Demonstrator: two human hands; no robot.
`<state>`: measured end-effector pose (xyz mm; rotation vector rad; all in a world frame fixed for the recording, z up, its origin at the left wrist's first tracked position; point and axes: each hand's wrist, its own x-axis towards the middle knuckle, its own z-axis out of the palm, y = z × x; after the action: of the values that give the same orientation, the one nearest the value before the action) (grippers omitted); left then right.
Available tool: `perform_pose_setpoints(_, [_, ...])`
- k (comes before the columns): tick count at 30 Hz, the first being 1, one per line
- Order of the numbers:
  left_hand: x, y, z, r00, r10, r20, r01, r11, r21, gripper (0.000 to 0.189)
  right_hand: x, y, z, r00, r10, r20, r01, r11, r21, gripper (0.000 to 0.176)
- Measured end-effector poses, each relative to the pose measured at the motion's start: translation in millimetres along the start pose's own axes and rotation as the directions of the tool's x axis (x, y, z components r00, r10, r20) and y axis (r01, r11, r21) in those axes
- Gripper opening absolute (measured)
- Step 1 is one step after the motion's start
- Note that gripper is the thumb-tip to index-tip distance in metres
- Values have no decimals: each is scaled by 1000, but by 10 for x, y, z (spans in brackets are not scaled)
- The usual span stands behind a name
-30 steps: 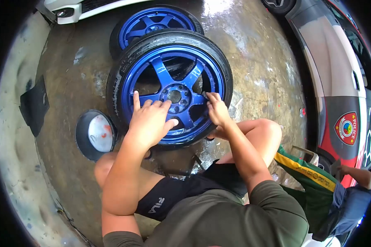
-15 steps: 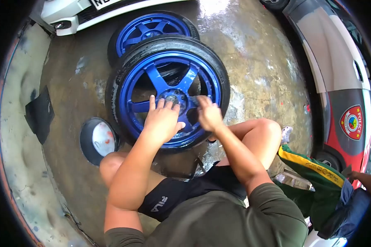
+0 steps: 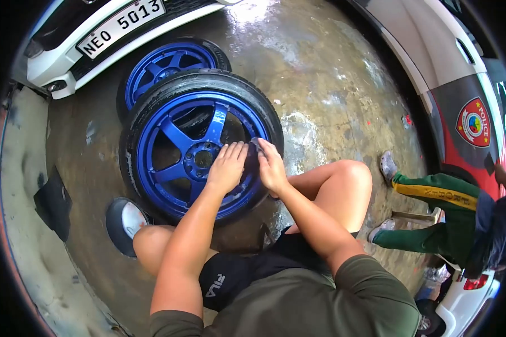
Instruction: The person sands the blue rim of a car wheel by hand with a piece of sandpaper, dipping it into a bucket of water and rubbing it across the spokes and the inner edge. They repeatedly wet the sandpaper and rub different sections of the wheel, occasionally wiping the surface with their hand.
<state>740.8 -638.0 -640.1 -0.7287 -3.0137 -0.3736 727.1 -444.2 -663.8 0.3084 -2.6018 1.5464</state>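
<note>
In front of my bent knees lies a blue six-spoke wheel (image 3: 176, 136) with a black tyre (image 3: 267, 115) around it. My left hand (image 3: 228, 167) rests on a spoke beside the hub, fingers stretched out and holding nothing. At the rim's right side, my right hand (image 3: 271, 168) has its fingers closed on a small grey piece (image 3: 256, 145), thin and flexible-looking, whose material I cannot tell. The wheel's surface looks wet, with light residue along the lower right rim.
Another blue wheel (image 3: 152, 70) lies behind the first. A dark bucket (image 3: 114, 227) with whitish contents stands by my left knee, near a black sheet (image 3: 53, 205). A white car (image 3: 50, 64) is ahead; a police-marked car (image 3: 461, 95) and a person in green trousers (image 3: 427, 191) are right.
The view has shifted, so wheels and bucket sit lower and further left. My right hand has moved up along the rim's right side; my left hand has moved to the right of the hub.
</note>
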Motion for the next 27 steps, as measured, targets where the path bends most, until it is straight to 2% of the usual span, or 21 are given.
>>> perform_pose_setpoints(3, [38,-34,40,1000,-21,8,19,989,148,71,52,-55,81,997,-74,33,80,969,-235,47])
perform_pose_setpoints(4, [-5,7,18,999,-35,16,31,980,195,71,-19,27,107,994,24,106,7,961,-278,47])
perform_pose_setpoints(6, [23,25,-49,998,-63,27,54,965,258,71,-248,241,226,995,74,65,-48,941,-335,46])
perform_pose_setpoints(7, [11,31,-59,995,-86,41,72,961,268,72,-259,93,122,969,203,143,-131,906,-402,45])
perform_pose_setpoints(10, [2,50,-105,984,-148,99,108,940,325,74,-118,26,20,974,137,180,-52,911,-409,45])
perform_pose_setpoints(12, [-11,112,-212,973,-192,126,134,920,368,75,104,-207,-87,988,-64,142,122,886,-447,48])
perform_pose_setpoints(13, [-29,120,-230,979,-181,97,136,925,355,75,237,-271,-102,977,-126,173,194,860,-472,51])
perform_pose_setpoints(14, [-23,185,-413,960,-218,174,152,931,332,74,371,-343,-110,961,-185,204,264,829,-493,54])
perform_pose_setpoints(16, [-7,291,-772,905,-276,324,183,940,288,73,613,-485,-128,874,-325,361,481,684,-549,61])
perform_pose_setpoints(17, [-56,280,-810,910,-250,329,176,955,238,72,768,-491,-109,806,-352,475,586,584,-562,65])
perform_pose_setpoints(20, [-197,292,-956,908,-214,360,159,971,176,70,1129,-447,-30,738,-357,573,674,339,-657,65])
perform_pose_setpoints(22, [-283,289,-995,908,-196,369,148,977,156,69,1148,-385,-113,702,-268,660,709,185,-680,66])
perform_pose_setpoints(24, [-329,316,-1088,892,-182,414,139,981,132,68,957,-217,-219,709,-202,675,705,178,-687,67])
perform_pose_setpoints(26, [-386,331,-1088,909,-147,390,118,988,97,67,890,-235,-279,708,-113,697,700,240,-672,68])
perform_pose_setpoints(27, [-412,338,-1086,914,-133,384,111,991,80,67,937,-299,-272,719,-101,688,671,357,-650,69])
